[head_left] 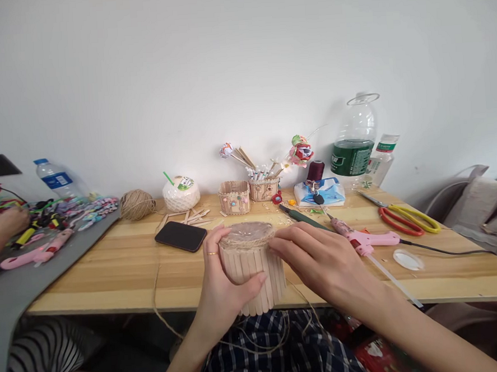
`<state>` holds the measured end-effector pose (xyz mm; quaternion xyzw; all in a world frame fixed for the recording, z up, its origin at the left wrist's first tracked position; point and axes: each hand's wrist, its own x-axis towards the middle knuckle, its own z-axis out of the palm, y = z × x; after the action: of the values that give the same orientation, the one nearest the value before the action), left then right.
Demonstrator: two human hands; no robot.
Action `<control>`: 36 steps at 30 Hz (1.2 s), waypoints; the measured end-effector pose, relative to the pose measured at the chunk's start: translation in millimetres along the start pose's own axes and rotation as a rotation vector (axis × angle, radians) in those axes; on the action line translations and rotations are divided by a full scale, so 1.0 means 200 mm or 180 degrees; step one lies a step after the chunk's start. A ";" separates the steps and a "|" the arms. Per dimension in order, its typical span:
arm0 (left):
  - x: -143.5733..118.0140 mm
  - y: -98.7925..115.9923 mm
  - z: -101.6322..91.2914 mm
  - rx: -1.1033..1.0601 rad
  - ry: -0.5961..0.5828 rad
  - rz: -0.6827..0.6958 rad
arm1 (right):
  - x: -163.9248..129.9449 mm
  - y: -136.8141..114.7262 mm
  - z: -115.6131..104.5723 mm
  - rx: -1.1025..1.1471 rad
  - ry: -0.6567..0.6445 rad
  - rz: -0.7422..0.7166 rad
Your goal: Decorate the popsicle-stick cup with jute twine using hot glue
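Note:
My left hand (224,271) is wrapped round a round container covered with upright wooden craft sticks (254,272), its thumb across the front. The container's round end, clear or translucent, faces up, and jute twine (247,243) runs round it just below that end. At the right side of this edge, my right hand (320,254) has its fingers pinched together on the twine; the fingertips are partly hidden. Loose twine trails down over my lap and leftward up the table toward a twine ball (137,204).
A black phone (181,236) lies left of the container. On the right are a pink glue gun (365,239), scissors (406,218) and a tissue pack (319,193). Small stick boxes (234,198) stand behind. Another person's hand (12,220) is at the far left, near another pink glue gun (37,252).

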<state>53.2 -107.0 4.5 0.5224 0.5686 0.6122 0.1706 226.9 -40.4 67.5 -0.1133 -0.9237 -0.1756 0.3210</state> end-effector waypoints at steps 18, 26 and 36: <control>-0.01 0.03 0.00 0.0038 0.0127 -0.0258 | 0.01 0.02 0.05 -0.0328 0.0273 -0.0448; -0.02 0.06 0.02 -0.0187 0.0252 -0.0465 | 0.02 0.00 0.10 -0.0297 0.0593 -0.0312; -0.03 0.08 0.07 -0.0103 0.0580 -0.0168 | 0.02 -0.01 0.17 -0.0116 0.1039 0.0076</control>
<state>73.2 -109.8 12.3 0.4465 0.5853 0.6616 0.1426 204.4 -29.0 44.8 -0.1001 -0.8546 -0.2046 0.4667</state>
